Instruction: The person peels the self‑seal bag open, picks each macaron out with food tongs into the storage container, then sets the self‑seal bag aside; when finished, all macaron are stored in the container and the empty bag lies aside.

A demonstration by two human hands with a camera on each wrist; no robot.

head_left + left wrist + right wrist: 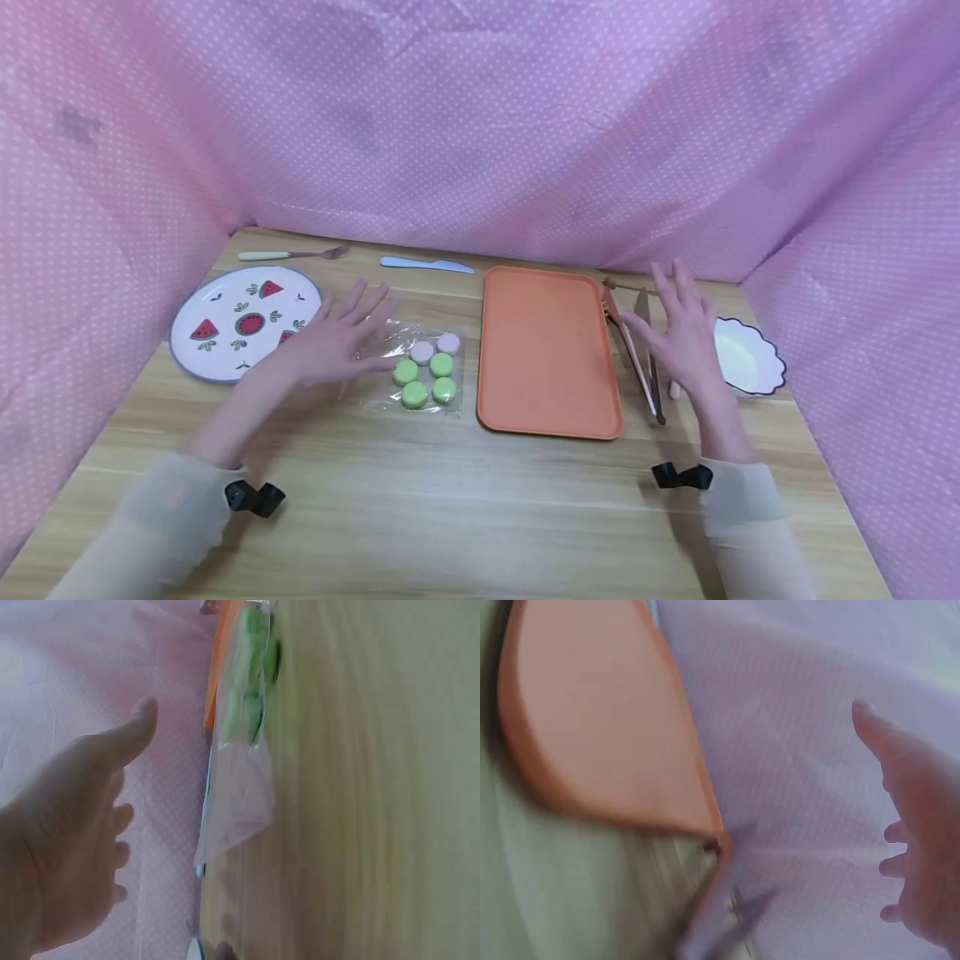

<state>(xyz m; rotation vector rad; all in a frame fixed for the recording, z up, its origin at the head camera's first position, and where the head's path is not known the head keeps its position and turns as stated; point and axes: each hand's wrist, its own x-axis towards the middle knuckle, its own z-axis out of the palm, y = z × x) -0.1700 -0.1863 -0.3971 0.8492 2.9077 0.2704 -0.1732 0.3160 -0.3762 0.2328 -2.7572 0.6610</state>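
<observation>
My left hand [326, 342] is spread above the table, between the watermelon-patterned plate [221, 300] and a clear plastic bag [244, 791] of green and pale pink macarons [414, 395]. Its thumb overlaps the bag's left side in the head view, while the left wrist view shows the hand apart from it. With fingers spread, my right hand [682, 333] hovers over the right side, between long utensils [637, 367] and a white scalloped bowl [750, 357]. Part of the utensils and the bowl's left edge are hidden by it. Neither hand holds anything.
An orange tray [550, 354] lies between the bag and the utensils. Along the back edge are a fork with a pale handle [264, 256] and a light blue knife [426, 264]. Pink dotted cloth [480, 125] encloses the back and sides of the wooden table [465, 517].
</observation>
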